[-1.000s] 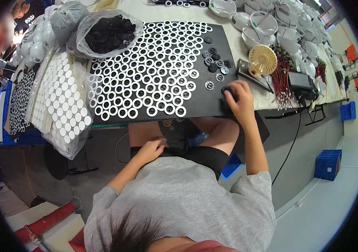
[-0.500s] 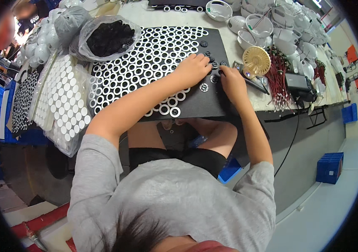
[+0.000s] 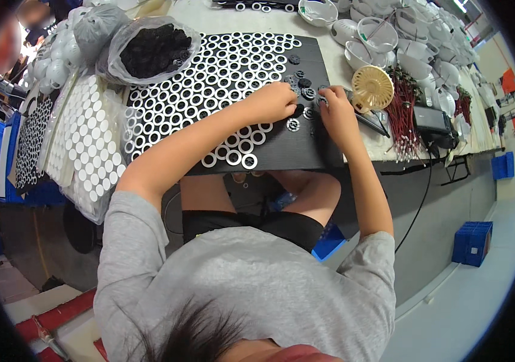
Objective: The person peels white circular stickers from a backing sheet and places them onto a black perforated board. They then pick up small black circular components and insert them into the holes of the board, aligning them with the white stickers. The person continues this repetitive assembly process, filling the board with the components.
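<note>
On the right part of a black board point(image 3: 275, 154), my left hand point(image 3: 274, 102) is curled in a pinch, with a black round part point(image 3: 298, 110) at its fingertips. Just right of it, my right hand point(image 3: 339, 113) has its fingers bent together; a dark piece shows at the tips, too small to make out. Between and around the hands lie several loose black discs point(image 3: 308, 94) with patterned faces, and one with a lighter face point(image 3: 294, 125). White rings point(image 3: 233, 157), many around dark centres, cover the left and middle of the board in rows.
A clear bag of black parts point(image 3: 156, 53) stands at the board's far left. Sheets of white discs point(image 3: 91, 151) lie left of it. To the right are a cream ribbed cup point(image 3: 372, 88), red wires point(image 3: 400, 114), a black case point(image 3: 432, 123) and piled white shells point(image 3: 378, 36).
My left hand has drawn slightly down and left, its fingers more tucked in. My right hand has shifted a little right, and its fingertips have come up over the board's right edge.
</note>
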A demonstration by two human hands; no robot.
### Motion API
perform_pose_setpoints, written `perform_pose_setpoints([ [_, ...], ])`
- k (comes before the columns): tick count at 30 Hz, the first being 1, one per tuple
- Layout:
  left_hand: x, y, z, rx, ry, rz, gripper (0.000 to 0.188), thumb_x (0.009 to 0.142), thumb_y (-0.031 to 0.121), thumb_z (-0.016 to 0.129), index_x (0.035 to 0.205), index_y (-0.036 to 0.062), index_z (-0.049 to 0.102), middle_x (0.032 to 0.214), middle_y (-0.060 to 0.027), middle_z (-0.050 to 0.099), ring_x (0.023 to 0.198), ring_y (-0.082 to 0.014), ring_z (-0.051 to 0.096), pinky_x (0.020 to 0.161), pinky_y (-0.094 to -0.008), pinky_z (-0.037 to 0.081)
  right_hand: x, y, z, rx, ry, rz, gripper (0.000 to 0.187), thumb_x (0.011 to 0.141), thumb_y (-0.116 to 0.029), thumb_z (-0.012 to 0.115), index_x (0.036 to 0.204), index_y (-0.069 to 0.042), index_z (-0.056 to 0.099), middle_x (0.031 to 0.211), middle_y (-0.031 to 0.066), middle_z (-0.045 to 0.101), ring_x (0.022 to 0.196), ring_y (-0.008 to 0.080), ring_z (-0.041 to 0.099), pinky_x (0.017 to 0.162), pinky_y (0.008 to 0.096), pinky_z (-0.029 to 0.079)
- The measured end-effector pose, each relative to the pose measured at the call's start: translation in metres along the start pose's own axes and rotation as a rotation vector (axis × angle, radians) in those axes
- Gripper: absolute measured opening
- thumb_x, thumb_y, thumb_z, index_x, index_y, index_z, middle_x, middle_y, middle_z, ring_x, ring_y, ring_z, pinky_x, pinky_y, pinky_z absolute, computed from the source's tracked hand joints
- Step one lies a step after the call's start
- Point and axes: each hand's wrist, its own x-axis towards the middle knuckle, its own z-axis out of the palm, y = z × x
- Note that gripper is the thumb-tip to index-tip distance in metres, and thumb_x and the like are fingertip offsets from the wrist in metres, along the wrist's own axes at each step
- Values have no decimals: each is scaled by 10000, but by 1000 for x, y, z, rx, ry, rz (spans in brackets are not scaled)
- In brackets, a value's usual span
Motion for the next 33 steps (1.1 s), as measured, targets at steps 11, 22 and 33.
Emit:
perform_pose_setpoints([
  [11,13,-12,-1,327,179,53,181,707,162,648,836,42,604,861,-116,579,879,-278,557,772,-384,457,25,2,15,-66,-155,28,235,746,-163,636,952,-65,580,947,121,581,862,319,588,720,401,478],
  [22,23,-23,7,372,133,79,261,664,200,688,847,36,599,862,-102,592,877,-263,552,794,-370,451,-38,-56,-40,24,-415,-43,246,696,-164,684,872,-57,549,869,109,564,797,317,588,682,404,477],
  [33,19,-24,-1,241,80,7,265,675,222,688,788,6,584,837,-131,603,876,-288,557,794,-376,449,-11,-23,-18,-130,-119,-18,156,783,-136,598,894,-29,574,902,144,555,767,344,600,676,431,490],
])
